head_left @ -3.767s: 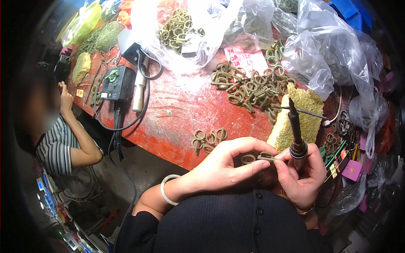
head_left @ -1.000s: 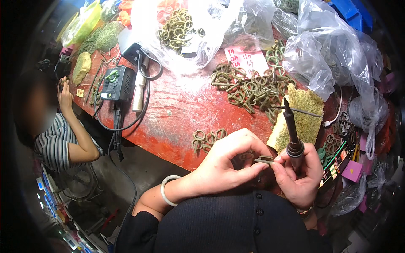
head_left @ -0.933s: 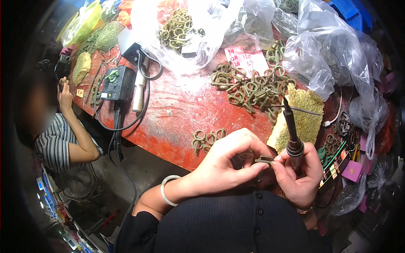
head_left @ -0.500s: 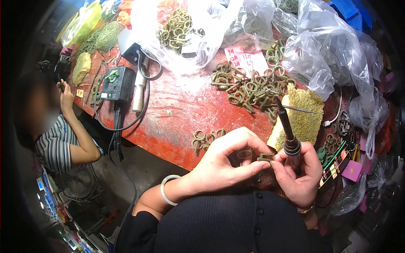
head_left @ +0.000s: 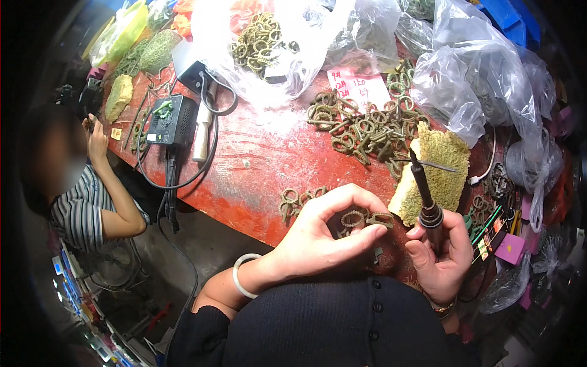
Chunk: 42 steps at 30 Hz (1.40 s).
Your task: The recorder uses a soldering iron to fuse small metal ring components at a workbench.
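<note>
My left hand (head_left: 330, 235) is closed, with a small olive-green ring (head_left: 383, 219) pinched between thumb and forefinger. Another ring (head_left: 353, 219) shows in the curve of that hand; whether it is held or lies behind cannot be told. In my right hand (head_left: 441, 260) is a black soldering iron (head_left: 422, 183), its tip pointing up and away over a yellow-green sponge (head_left: 454, 160). The right fingers wrap round its grip, a short gap away from the left hand. Beyond the hands lies a heap of similar rings (head_left: 367, 131).
A red table (head_left: 244, 165) carries a smaller ring cluster (head_left: 293, 202), a black power box (head_left: 172, 122) with cables, plastic bags (head_left: 465, 79) and a written paper (head_left: 361, 85). A thin metal tool (head_left: 437, 165) crosses the sponge. Another person (head_left: 92, 208) sits at the left.
My right hand has drawn away to the right with the soldering iron, its fingertips leaving the ring. The ring stays in my left hand, turned to show its opening more.
</note>
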Tool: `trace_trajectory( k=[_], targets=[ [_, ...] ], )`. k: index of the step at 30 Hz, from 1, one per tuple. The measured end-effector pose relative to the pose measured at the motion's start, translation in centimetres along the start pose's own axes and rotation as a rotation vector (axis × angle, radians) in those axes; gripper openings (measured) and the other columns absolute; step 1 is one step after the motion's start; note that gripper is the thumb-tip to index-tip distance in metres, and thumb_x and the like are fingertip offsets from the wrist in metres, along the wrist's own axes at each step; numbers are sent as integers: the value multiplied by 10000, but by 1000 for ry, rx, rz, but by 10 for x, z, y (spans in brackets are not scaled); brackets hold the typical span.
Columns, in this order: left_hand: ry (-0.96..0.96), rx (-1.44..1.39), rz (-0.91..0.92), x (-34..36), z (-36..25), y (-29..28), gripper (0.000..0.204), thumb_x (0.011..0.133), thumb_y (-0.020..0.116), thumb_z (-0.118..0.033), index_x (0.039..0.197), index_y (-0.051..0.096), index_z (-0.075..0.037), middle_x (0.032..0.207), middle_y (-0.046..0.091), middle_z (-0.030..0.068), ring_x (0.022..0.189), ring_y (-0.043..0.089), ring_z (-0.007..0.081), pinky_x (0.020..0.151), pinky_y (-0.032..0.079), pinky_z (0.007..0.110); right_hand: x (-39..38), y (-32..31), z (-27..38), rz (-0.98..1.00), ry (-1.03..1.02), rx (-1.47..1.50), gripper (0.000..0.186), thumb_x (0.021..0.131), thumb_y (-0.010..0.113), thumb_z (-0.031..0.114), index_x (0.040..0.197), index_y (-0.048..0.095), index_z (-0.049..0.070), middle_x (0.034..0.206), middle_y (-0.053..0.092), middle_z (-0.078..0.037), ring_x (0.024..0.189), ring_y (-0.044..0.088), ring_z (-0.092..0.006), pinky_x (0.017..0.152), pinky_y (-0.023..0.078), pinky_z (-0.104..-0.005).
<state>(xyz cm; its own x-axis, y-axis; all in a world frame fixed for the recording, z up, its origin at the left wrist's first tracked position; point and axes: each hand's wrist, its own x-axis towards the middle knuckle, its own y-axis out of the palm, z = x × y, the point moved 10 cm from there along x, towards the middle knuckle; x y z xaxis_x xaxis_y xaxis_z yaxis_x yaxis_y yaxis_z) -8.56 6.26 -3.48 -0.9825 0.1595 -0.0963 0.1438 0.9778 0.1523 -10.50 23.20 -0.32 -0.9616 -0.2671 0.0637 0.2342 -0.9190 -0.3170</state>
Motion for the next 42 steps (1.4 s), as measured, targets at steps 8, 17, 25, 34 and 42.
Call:
trace_trajectory(
  k=[8,17,25,34,42],
  targets=[
    [-15,-32,-30,-1,-1,-3,171,855,689,-24,1014,625,-12,1002,625,62,958,589,127,854,461,275,-3,-9,8,-85,-88,-148,323,862,743,257,957,597,-15,745,636,-58,597,570,-122,561,441,-233],
    [7,-1,-79,-1,-6,-9,207,849,673,-23,1050,630,-6,1006,621,57,959,586,121,862,456,270,-6,-4,23,85,-217,-348,384,849,731,352,892,608,-10,690,603,-85,561,588,-184,506,442,-279],
    [59,48,-98,-2,-8,-12,220,844,652,-3,1062,631,6,1006,617,62,939,585,115,844,455,265,-6,0,24,127,-198,-441,351,835,749,321,876,609,1,654,575,-86,526,568,-204,480,428,-301],
    [17,60,-118,-3,-7,-14,215,844,652,-6,1058,632,8,996,621,65,936,587,120,845,454,263,-6,1,25,115,-197,-460,336,833,754,305,867,610,3,651,572,-80,527,565,-199,478,425,-292],
    [57,35,-133,-2,-11,-15,208,857,670,-29,1058,622,-5,1015,618,59,961,583,117,869,450,265,-12,-19,22,-47,-157,-404,340,878,706,327,880,611,1,663,560,-68,545,541,-199,515,411,-302]
  ],
)
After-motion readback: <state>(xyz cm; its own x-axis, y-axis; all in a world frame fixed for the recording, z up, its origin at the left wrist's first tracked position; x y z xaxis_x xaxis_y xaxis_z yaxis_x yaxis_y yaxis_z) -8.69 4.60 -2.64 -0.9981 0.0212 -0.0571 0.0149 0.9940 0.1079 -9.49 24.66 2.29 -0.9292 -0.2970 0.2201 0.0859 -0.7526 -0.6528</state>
